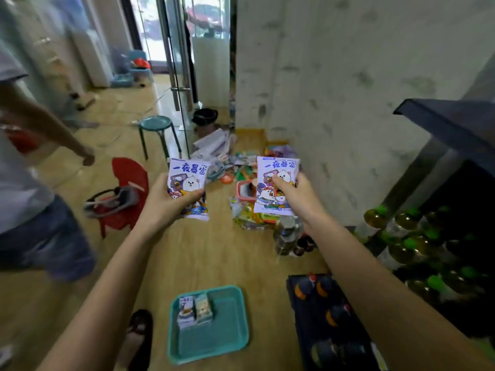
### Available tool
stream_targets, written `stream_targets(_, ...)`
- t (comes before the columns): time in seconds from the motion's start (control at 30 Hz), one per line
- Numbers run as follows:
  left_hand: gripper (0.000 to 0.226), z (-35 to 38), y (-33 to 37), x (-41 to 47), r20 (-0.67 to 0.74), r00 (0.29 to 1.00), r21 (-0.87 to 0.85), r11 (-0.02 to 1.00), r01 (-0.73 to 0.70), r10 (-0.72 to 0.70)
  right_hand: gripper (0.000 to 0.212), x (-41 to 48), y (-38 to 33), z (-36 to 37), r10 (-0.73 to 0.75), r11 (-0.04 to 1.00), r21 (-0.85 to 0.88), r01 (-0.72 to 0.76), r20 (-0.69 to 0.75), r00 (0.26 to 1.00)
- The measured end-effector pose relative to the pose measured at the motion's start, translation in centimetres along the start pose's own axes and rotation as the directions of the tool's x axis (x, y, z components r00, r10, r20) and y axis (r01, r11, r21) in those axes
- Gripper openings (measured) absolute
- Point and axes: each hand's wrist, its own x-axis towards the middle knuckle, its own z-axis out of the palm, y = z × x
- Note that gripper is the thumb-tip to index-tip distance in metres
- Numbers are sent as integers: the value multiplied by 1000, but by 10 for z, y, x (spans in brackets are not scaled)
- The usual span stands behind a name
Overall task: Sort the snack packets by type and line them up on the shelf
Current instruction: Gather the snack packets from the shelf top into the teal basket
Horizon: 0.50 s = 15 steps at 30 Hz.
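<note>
This looks like a small shop. At 11 o'clock a glass door (pixel 176 62) gives onto a bright street. At 2 o'clock stands a dark shelf (pixel 455 121), with many green-capped bottles (pixel 417 236) crowded beneath it at 4 o'clock. A pack of dark bottles (pixel 329 317) sits at 5 o'clock. A heap of mixed packets (pixel 246 218) lies on the wooden floor (pixel 214 258) at 12 o'clock.

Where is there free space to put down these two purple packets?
The teal plastic tray is bare right of and below its two small packets. The wooden floor between that tray, the red plastic chair and the colourful snack pile is bare. That pile is crowded.
</note>
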Motion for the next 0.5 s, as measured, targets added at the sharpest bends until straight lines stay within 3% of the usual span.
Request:
stream_targets(0.27, 30, -49, -163, 35, -76, 970, 58, 970, 236, -231, 16, 61, 138, 110, 85, 996, -27, -83, 102, 991)
stream_targets(0.4, 36, -56, -279, 46, -62, 938, 69, 936, 345, -341, 11, 91, 250, 149, 147, 987, -92, -135, 133, 980)
stream_targets(0.5, 37, -54, -389, 49, -43, 913, 111, 906, 408, -406, 19, 111, 357, 176, 196, 976, -123, -179, 142, 970)
